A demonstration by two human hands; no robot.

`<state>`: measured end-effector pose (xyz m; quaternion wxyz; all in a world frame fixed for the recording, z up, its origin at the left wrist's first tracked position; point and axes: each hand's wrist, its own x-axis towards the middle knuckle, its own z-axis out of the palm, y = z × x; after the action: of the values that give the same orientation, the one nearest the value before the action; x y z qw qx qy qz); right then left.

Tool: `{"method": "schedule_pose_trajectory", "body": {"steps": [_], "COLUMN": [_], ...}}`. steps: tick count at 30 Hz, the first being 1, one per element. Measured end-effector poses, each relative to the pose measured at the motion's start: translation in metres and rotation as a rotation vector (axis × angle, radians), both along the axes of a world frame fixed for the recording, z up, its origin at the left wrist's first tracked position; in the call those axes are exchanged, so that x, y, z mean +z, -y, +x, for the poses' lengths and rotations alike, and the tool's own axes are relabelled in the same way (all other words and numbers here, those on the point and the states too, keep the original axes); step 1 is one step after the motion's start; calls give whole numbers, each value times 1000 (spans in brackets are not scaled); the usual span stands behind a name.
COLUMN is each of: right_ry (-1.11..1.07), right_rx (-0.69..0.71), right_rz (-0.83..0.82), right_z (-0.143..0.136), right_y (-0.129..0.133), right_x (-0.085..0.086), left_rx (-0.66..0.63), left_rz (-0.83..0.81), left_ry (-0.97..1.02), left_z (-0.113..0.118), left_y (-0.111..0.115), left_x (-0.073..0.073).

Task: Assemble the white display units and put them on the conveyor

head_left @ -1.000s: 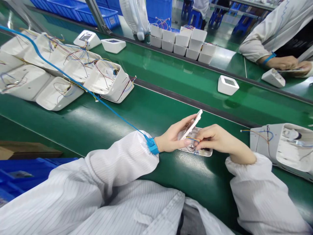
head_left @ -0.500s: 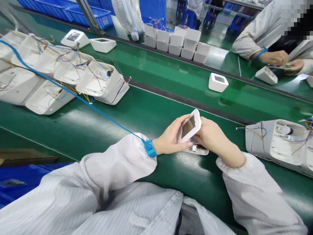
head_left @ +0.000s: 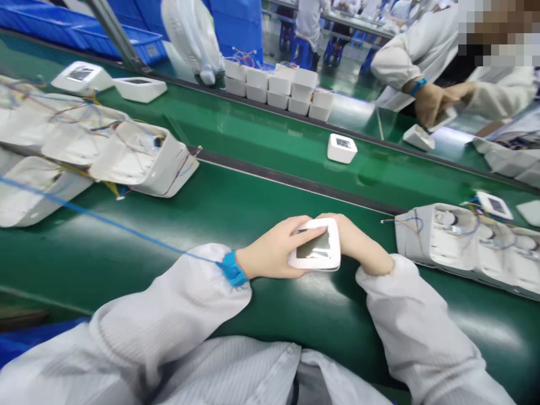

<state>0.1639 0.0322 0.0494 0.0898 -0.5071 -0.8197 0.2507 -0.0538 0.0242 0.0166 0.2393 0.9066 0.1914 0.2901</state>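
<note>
My left hand (head_left: 274, 248) is closed around the left side of a small white device housing with a dark square screen (head_left: 317, 245). One of its fingers lies across the screen. My right hand (head_left: 353, 241) grips the far right side of the same housing, its fingertips hidden behind it. The screen panel faces up and lies over the lower shell, whose thin edge shows along the bottom. A blue wrist strap (head_left: 234, 269) with a cord is on my left wrist.
Open white shells with loose wires stand at left (head_left: 135, 152) and right (head_left: 451, 239). A finished-looking white unit (head_left: 342, 148) sits on the green belt beyond a dark rail (head_left: 278, 179). White boxes (head_left: 278, 93) line the back. A co-worker's hands (head_left: 434, 102) work across the belt.
The screen panel, tilted up with inner parts showing before, has come down flat over the lower shell. My right hand has shifted to the housing's far side. The whole view has turned right.
</note>
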Motion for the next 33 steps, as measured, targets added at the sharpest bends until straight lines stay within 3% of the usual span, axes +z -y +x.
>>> {"method": "schedule_pose_trajectory", "body": {"steps": [3,5,8,12,15,23,33], "right_ry": [-354,-577,-769,-735,-753,-747,-778], "right_rx": [70,-82,-374,-322,-349,-387,-444], "right_rz": [-253,-283,-189,-271,-240,-172,-42], "right_z": [20,29,23,-8,-22,-21,-23], "right_y": [-15,-21,-21,-9,-4,-4,-3], "right_x": [4,4,-1,-12,-17,-16,-20], "left_rx": [-7,-12,5,46,90,117,223], "left_rz": [-14,-21,-28,-70,-72,-67,-20], "left_ry": [-147,-211,-274,-292,-301,-348,-192], "left_z": [-2,-3,-3,-2,0,4,9], "left_y": [-3,-5,-5,2,9,21,21], "left_x": [3,3,3,4,5,5,-5]}}
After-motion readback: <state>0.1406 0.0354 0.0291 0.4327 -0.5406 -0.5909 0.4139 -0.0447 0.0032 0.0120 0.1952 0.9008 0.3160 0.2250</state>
